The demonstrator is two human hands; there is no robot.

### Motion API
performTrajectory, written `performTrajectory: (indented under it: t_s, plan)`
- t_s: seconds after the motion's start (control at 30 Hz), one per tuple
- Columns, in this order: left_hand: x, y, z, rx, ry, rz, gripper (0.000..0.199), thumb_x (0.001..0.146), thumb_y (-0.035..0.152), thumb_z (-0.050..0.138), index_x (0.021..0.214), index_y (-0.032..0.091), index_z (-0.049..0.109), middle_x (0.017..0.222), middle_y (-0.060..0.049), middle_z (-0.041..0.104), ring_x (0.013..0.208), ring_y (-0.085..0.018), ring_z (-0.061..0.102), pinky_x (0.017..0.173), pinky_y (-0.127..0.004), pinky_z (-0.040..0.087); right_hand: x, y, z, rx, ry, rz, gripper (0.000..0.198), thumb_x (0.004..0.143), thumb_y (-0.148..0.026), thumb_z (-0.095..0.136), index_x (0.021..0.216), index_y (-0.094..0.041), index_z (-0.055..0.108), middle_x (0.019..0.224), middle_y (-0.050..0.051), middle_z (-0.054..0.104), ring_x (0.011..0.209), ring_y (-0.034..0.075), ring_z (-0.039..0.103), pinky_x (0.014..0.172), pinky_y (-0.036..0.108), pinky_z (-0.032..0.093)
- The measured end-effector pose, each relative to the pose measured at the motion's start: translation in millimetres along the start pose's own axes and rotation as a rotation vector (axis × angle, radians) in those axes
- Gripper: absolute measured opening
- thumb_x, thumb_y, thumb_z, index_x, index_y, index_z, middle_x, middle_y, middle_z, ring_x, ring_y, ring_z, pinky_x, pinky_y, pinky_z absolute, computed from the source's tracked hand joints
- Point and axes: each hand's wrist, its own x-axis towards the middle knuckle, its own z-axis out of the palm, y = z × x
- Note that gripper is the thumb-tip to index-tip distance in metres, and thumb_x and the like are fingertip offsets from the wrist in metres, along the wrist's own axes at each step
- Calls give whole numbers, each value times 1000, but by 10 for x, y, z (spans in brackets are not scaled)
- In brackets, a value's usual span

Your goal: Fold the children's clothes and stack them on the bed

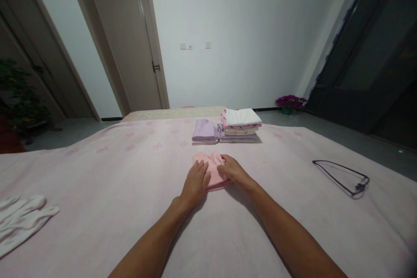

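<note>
A small folded pink garment lies on the bed or table cover in front of me. My left hand rests on its left side, fingers stretched out over the cloth. At its right edge, my right hand grips the fabric between thumb and fingers. Just beyond sit folded purple clothes. Beside them stands a taller pile of folded clothes with a white folded piece on top. What exact kind of garment the pink one is, I cannot tell.
A crumpled white garment lies at the far left on the pale pink flowered cover. On the right is a thin black looped frame. Behind are a closed door, a white wall and purple flowers in a pot.
</note>
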Motion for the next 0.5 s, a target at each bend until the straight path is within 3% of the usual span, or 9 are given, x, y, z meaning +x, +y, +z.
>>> performTrajectory:
  t_s: [0.17,0.33,0.43,0.5]
  plan:
    - [-48,155,-144,150,-196,56,66,98,51,46,154,17,36,161,-17,33,152,-33,24,121,-59,23,1,-67,-114,-51,-94,57,60,56,-16,52,114,-10,66,84,6,72,67,17,63,55,23,46]
    - [-111,266,-226,248,-274,66,71,93,37,56,157,19,31,163,-15,30,152,-34,23,122,-56,20,-24,-127,-229,-248,-172,172,68,59,-14,53,127,-11,60,68,1,67,47,14,54,46,22,41]
    - [-133,309,-252,275,-300,87,68,94,38,54,157,24,32,164,-15,28,152,-36,22,121,-59,21,-49,-156,-328,-504,-159,180,72,63,-12,56,135,-14,55,76,3,70,49,15,57,49,24,41]
    - [-142,327,-264,285,-316,109,68,94,44,54,156,28,33,164,-15,27,152,-37,20,120,-61,21,-92,-219,-385,-730,-119,147,69,67,-13,59,136,-17,55,90,7,73,64,19,65,58,26,45]
